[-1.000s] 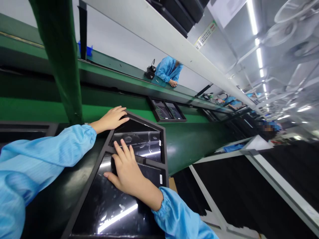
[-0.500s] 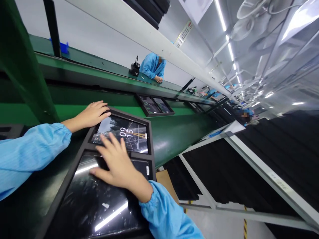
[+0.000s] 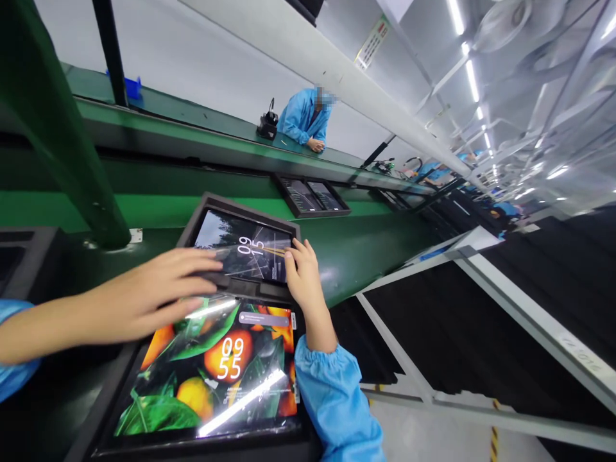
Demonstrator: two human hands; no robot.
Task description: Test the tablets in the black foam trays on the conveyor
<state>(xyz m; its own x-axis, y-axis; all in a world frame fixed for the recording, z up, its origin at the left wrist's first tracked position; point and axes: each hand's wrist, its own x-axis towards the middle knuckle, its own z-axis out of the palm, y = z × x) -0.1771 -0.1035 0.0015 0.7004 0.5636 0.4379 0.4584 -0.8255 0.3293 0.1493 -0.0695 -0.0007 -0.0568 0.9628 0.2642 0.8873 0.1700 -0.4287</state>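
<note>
Two tablets lie in a black foam tray point(image 3: 196, 230). The upper tablet point(image 3: 226, 234) shows a dark road picture with 09 15. A nearer tablet point(image 3: 192, 398) is lit with orange fruit, green leaves and 09 55. My left hand point(image 3: 168, 292) reaches in from the left with fingers outstretched, over the left part of the tray between both screens. At the upper tablet's right edge is my right hand point(image 3: 304, 273), its fingertips and thumb resting near the tray rim. Neither hand has anything lifted in it.
The tray rests on a green conveyor belt point(image 3: 375, 240). Another tray point(image 3: 301, 208) with two tablets lies farther along it. A green post point(image 3: 77, 160) stands at the left beside another black tray point(image 3: 45, 256). A person in blue point(image 3: 303, 119) leans on the far bench. Black-covered racks point(image 3: 433, 333) stand right.
The nearer tablet's screen has gone from dark to lit. My right hand has moved off the screens to the right edge; my left hand has come down from the tray's top corner.
</note>
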